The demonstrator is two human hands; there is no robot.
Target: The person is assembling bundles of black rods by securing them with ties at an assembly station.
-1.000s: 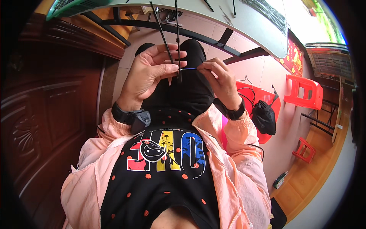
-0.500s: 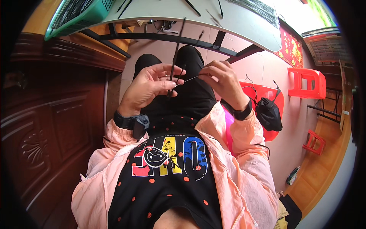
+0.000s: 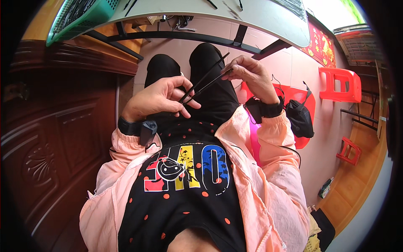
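My left hand [image 3: 166, 97] is closed around the lower ends of two thin black rods over my lap. One thin black rod [image 3: 205, 77] slants up to the right, its far end free. The second black rod [image 3: 212, 82] runs beside it, slightly lower, up to my right hand [image 3: 252, 74], which pinches its upper end between thumb and fingers. The two rods nearly meet at my left fingertips and spread apart toward the right. What exactly the rods are cannot be made out.
Ahead stands a pale table [image 3: 176, 7] on a dark metal frame, with several black rods on it. A green basket [image 3: 90, 23] of dark thin pieces sits at its left. Right are a red stool [image 3: 341, 84] and a black bag [image 3: 299, 119]. A carved wooden door [image 3: 63, 138] stands left.
The long rod has tipped from nearly upright to a rightward slant. My right hand has moved up slightly and now pinches a black rod's end, where a thin pale strand showed before.
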